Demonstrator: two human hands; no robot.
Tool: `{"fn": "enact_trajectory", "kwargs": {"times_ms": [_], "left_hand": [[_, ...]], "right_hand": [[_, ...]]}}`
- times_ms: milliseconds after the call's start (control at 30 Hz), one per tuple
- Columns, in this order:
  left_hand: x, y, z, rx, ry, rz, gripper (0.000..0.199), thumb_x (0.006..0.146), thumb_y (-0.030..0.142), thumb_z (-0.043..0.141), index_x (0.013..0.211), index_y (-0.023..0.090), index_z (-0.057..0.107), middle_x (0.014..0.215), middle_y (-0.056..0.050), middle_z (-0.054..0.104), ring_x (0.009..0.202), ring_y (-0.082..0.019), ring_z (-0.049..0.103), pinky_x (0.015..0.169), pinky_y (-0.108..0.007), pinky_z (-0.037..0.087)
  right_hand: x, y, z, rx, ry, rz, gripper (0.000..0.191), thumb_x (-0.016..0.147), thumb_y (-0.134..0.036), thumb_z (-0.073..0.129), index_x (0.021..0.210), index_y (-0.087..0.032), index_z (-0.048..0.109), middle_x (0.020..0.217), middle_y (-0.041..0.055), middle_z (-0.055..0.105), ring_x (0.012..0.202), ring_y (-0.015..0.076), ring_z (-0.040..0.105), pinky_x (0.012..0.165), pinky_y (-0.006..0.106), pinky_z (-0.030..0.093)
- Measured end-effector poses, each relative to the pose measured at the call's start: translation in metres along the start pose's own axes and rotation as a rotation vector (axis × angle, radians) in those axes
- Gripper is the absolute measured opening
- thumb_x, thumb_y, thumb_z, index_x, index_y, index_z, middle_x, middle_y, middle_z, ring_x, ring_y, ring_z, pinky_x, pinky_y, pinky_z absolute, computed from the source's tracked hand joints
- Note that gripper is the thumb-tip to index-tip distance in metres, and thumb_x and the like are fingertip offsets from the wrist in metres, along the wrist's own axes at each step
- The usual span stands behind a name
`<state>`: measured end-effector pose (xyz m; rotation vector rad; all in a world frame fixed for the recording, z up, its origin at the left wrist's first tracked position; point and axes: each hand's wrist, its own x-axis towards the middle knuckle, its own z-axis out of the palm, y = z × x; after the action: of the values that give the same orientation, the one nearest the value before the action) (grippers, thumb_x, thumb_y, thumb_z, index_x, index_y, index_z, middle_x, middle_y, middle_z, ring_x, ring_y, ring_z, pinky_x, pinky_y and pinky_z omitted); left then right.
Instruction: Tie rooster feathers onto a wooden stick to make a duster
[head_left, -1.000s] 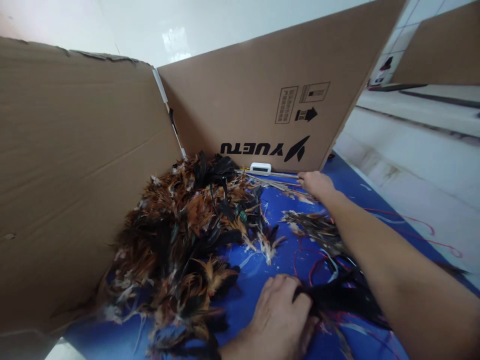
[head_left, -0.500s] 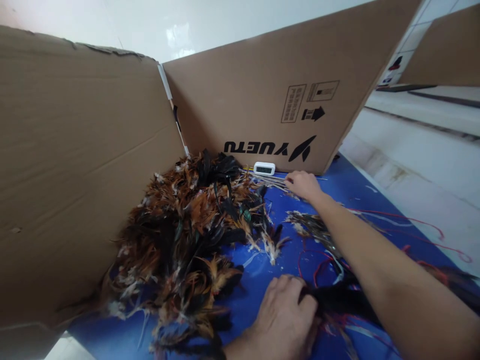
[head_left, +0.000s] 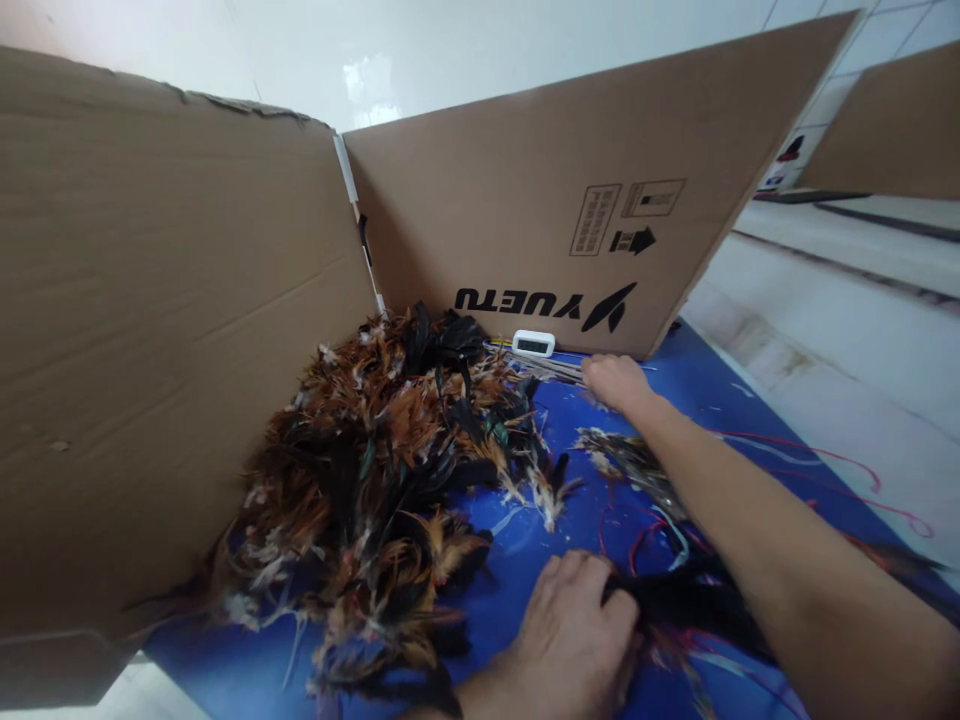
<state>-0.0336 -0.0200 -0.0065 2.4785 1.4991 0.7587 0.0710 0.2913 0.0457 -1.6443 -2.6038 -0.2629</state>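
Observation:
My left hand (head_left: 566,630) rests low in the middle of the view, its fingers curled around the base of a bundle of black feathers (head_left: 690,602). The bundle runs right and passes behind my right forearm. Farther off, my right hand (head_left: 616,382) reaches to the foot of the cardboard panel, fingers closed at the right end of several thin pale sticks (head_left: 551,369). Just left of that hand, a small white digital display (head_left: 533,344) stands by the sticks. Beneath the right forearm lies a bunch of grey-brown feathers (head_left: 630,465).
A large pile of brown and black feathers (head_left: 390,440) covers the left of the blue tabletop (head_left: 517,580). Two cardboard panels stand as walls, one at the left (head_left: 165,300) and a printed one (head_left: 525,220) behind. Red strings (head_left: 810,445) trail at the right.
The whole view has shifted slightly right and down. My right hand stays by the sticks, with its fingers looking a little more curled; my left hand keeps its hold on the black feathers.

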Motion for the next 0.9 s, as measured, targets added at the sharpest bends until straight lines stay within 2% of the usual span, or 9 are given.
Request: {"fn": "enact_trajectory", "kwargs": {"times_ms": [233,333,433,467,533,633,700,767,900], "left_hand": [[0.0,0.0,0.006,-0.15,0.207,0.001,0.018,0.079,0.025,0.058,0.096,0.018,0.055,0.106,-0.007,0.056,0.098,-0.022,0.051,0.083,-0.038,0.046],[0.002,0.001,0.003,-0.256,0.323,0.003,0.011,0.083,0.02,0.052,0.092,0.018,0.058,0.098,-0.007,0.059,0.094,-0.02,0.052,0.082,-0.036,0.043],[0.004,0.0,-0.003,-0.391,0.38,-0.059,0.014,0.087,0.018,0.045,0.088,0.018,0.06,0.09,-0.006,0.061,0.089,-0.018,0.053,0.081,-0.034,0.041],[0.006,-0.001,-0.006,-0.449,0.395,-0.095,0.017,0.088,0.019,0.044,0.086,0.018,0.06,0.087,-0.005,0.061,0.087,-0.017,0.053,0.081,-0.034,0.041],[0.008,-0.005,-0.01,-0.598,0.441,-0.17,0.021,0.089,0.022,0.043,0.082,0.017,0.062,0.083,-0.005,0.062,0.083,-0.016,0.054,0.079,-0.031,0.041],[0.012,-0.01,-0.015,-0.867,0.455,-0.313,0.02,0.088,0.029,0.047,0.09,0.018,0.064,0.09,-0.006,0.064,0.086,-0.016,0.057,0.078,-0.029,0.043],[0.012,-0.012,-0.018,-1.14,0.384,-0.383,0.026,0.086,0.034,0.05,0.102,0.018,0.062,0.094,-0.007,0.066,0.076,-0.014,0.058,0.067,-0.026,0.044],[0.011,-0.01,-0.021,-1.371,0.298,-0.37,0.036,0.084,0.038,0.054,0.113,0.017,0.057,0.101,-0.008,0.065,0.066,-0.011,0.057,0.058,-0.023,0.042],[0.006,-0.002,-0.027,-1.62,0.119,-0.292,0.039,0.08,0.038,0.059,0.111,0.013,0.056,0.097,-0.012,0.067,0.058,-0.009,0.056,0.05,-0.02,0.039]], "right_hand": [[-0.056,0.042,-0.051,0.163,0.004,0.118,0.017,0.086,-0.017,0.046,0.085,-0.011,0.062,0.089,0.0189,0.067,0.079,0.0226,0.06,0.066,0.032,0.035],[-0.094,0.053,-0.07,0.297,-0.008,0.154,0.016,0.085,-0.017,0.046,0.075,-0.014,0.059,0.072,0.0104,0.066,0.065,0.016,0.057,0.064,0.028,0.036],[-0.143,0.05,-0.086,0.453,-0.051,0.168,0.026,0.088,-0.026,0.039,0.071,-0.016,0.056,0.056,0.0026,0.058,0.051,0.0113,0.05,0.055,0.024,0.036],[-0.161,0.046,-0.09,0.528,-0.068,0.169,0.03,0.089,-0.03,0.035,0.07,-0.017,0.054,0.053,0.0005,0.054,0.047,0.0103,0.047,0.052,0.024,0.035],[-0.197,0.032,-0.097,0.94,-0.106,0.22,0.033,0.085,-0.044,0.041,0.068,-0.018,0.053,0.05,-0.0016,0.048,0.044,0.0093,0.04,0.046,0.024,0.03],[-0.249,0.003,-0.099,1.24,-0.18,0.273,0.038,0.076,-0.054,0.055,0.069,-0.018,0.054,0.055,-0.0019,0.049,0.044,0.007,0.036,0.043,0.023,0.027],[-0.277,-0.017,-0.094,1.337,-0.219,0.282,0.039,0.075,-0.055,0.058,0.074,-0.017,0.055,0.061,-0.0003,0.053,0.047,0.0071,0.04,0.043,0.022,0.028],[-0.301,-0.038,-0.085,1.405,-0.289,0.296,0.039,0.076,-0.055,0.057,0.075,-0.016,0.055,0.062,-0.0002,0.053,0.047,0.007,0.041,0.043,0.022,0.028],[-0.334,-0.074,-0.066,1.532,-0.367,0.343,0.037,0.079,-0.053,0.055,0.077,-0.016,0.053,0.063,-0.001,0.054,0.046,0.0057,0.041,0.043,0.021,0.027]]}}
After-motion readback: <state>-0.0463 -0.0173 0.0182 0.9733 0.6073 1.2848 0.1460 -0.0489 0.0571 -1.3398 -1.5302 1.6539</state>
